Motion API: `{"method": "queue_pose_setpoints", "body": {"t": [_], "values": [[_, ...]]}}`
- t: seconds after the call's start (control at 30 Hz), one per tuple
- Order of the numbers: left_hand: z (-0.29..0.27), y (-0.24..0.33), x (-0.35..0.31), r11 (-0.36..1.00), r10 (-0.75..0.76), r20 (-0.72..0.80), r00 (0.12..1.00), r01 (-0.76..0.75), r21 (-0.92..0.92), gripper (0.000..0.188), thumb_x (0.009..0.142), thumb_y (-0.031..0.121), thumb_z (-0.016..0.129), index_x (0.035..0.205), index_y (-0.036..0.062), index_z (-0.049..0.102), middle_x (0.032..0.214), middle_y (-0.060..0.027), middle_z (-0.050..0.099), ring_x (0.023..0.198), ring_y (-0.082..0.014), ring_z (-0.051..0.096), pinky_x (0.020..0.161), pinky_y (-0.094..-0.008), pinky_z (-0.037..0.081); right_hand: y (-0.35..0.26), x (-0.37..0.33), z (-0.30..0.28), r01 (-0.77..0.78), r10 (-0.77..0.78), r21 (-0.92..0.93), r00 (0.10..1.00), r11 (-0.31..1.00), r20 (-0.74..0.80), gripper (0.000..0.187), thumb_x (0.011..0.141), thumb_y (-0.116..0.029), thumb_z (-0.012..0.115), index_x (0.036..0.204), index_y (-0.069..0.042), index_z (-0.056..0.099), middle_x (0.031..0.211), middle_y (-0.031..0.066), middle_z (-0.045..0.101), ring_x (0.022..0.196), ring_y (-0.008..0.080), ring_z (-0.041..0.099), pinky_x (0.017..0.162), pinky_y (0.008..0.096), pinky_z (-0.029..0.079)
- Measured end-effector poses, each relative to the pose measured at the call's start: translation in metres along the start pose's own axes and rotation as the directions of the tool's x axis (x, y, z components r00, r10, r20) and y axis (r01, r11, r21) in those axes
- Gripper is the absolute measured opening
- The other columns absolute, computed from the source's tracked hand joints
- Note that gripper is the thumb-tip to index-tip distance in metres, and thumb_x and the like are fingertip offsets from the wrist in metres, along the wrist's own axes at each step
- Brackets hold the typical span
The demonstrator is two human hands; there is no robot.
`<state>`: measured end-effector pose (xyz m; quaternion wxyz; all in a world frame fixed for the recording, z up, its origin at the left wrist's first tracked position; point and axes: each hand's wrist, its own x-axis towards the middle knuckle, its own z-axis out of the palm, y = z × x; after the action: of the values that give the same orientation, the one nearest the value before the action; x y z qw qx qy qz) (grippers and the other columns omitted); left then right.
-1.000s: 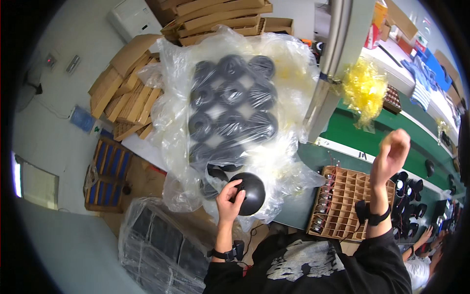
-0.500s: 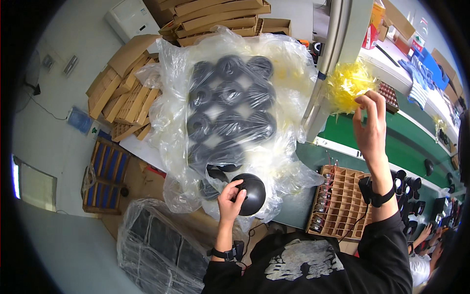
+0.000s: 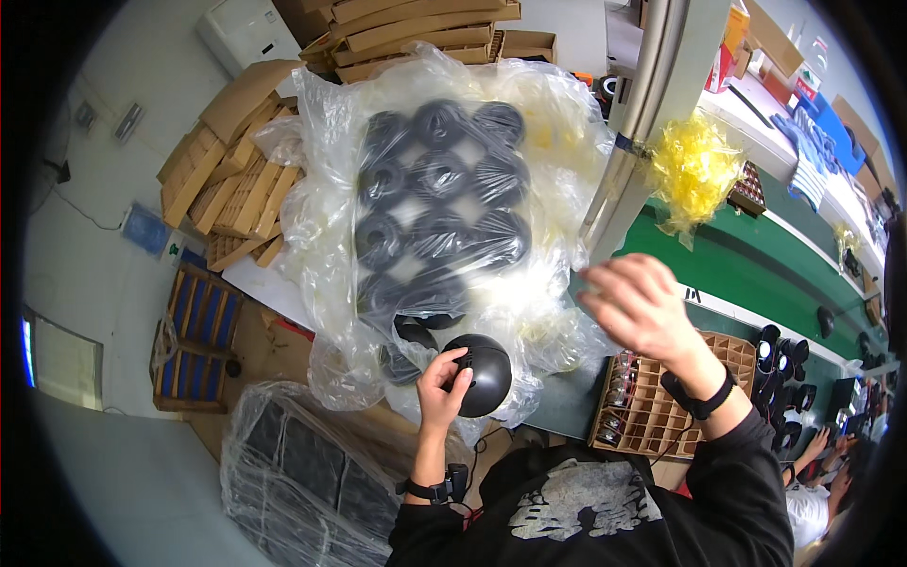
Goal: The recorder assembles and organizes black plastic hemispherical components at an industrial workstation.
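Observation:
My left hand (image 3: 438, 389) grips a glossy black ball-shaped shell (image 3: 486, 376), with the thumb and fingers on its left side. Beyond it, rows of round black shells (image 3: 437, 176) sit under clear plastic sheeting (image 3: 321, 236). My right hand (image 3: 642, 307) hovers right of the sheeting, above the near end of the green work surface. Motion smears its fingers, and whether anything is between them cannot be made out. Below that hand, a cardboard divider tray (image 3: 661, 416) holds small wired parts along its left side.
A bunch of yellow strips (image 3: 694, 170) hangs at a metal post (image 3: 628, 142). Cardboard dividers (image 3: 236, 180) are stacked at the left and back. A plastic-wrapped stack (image 3: 302, 472) stands at lower left. Black parts (image 3: 784, 378) and another person's hands (image 3: 820, 444) are at right.
My right hand has moved away from the yellow strips, down and left toward the plastic sheeting. My left hand keeps its hold on the black shell in nearly the same place.

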<state>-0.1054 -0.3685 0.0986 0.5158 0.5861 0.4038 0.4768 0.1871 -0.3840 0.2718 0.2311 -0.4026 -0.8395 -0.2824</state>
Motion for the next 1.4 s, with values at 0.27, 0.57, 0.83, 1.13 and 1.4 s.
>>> {"method": "queue_pose_setpoints", "body": {"t": [0.27,0.57,0.83,1.13,1.4], "values": [[-0.011,-0.003,-0.007,1.0,0.002,-0.031,1.0,-0.001,0.023,0.026,0.082,0.005,0.063,0.106,-0.0007,0.06,0.064,0.002,0.054,0.058,-0.0027,0.047,0.053,-0.0175,0.036,0.026,-0.012,-0.056,-0.494,0.355,-0.225,0.814,0.84,-0.46,0.021,0.065,0.009,0.064,0.081,-0.005,0.064,0.097,0.0128,0.059,0.087,0.0251,0.059,0.076,0.0339,0.049],[-0.004,-0.003,-0.004,1.0,-0.016,-0.007,1.0,0.016,0.01,0.026,0.082,0.007,0.063,0.106,-0.0002,0.061,0.064,0.0027,0.053,0.057,-0.0024,0.046,0.053,-0.0178,0.036,0.069,-0.018,-0.004,-0.599,0.578,0.027,0.758,0.8,-0.302,0.036,0.075,0.009,0.056,0.109,-0.002,0.053,0.111,0.017,0.06,0.098,0.0318,0.062,0.082,0.0346,0.052],[-0.016,-0.002,-0.016,0.989,0.083,0.041,0.996,-0.088,0.122,0.029,0.078,0.005,0.064,0.107,0.0011,0.063,0.07,-0.0002,0.053,0.059,-0.0048,0.049,0.056,-0.0181,0.039,0.011,-0.003,0.002,-0.585,0.581,0.093,0.811,0.806,0.072,0.089,0.068,-0.012,0.075,0.141,-0.006,0.025,0.146,0.032,0.009,0.136,0.0469,0.013,0.109,0.054,0.018],[-0.021,0.008,-0.015,0.993,0.112,0.074,0.991,-0.108,-0.052,0.039,0.084,0.014,0.058,0.117,-0.0047,0.051,0.089,-0.0089,0.061,0.076,-0.0103,0.056,0.067,-0.0236,0.047,-0.106,0.008,0.081,0.001,-0.251,0.588,0.905,0.809,0.344,0.065,0.075,-0.011,0.054,0.137,-0.008,0.035,0.138,0.0169,0.035,0.13,0.0296,0.034,0.109,0.044,0.026],[-0.04,-0.02,-0.008,0.978,0.008,-0.057,0.998,-0.019,-0.209,0.044,0.095,0.036,0.04,0.111,-0.0028,0.051,0.063,-0.0001,0.049,0.056,-0.0078,0.044,0.054,-0.0217,0.034,-0.088,0.011,0.128,-0.091,-0.185,0.812,0.954,0.576,0.238,0.08,0.057,-0.018,0.071,0.128,-0.001,0.039,0.114,0.0191,0.048,0.1,0.034,0.05,0.09,0.0414,0.041]]}}
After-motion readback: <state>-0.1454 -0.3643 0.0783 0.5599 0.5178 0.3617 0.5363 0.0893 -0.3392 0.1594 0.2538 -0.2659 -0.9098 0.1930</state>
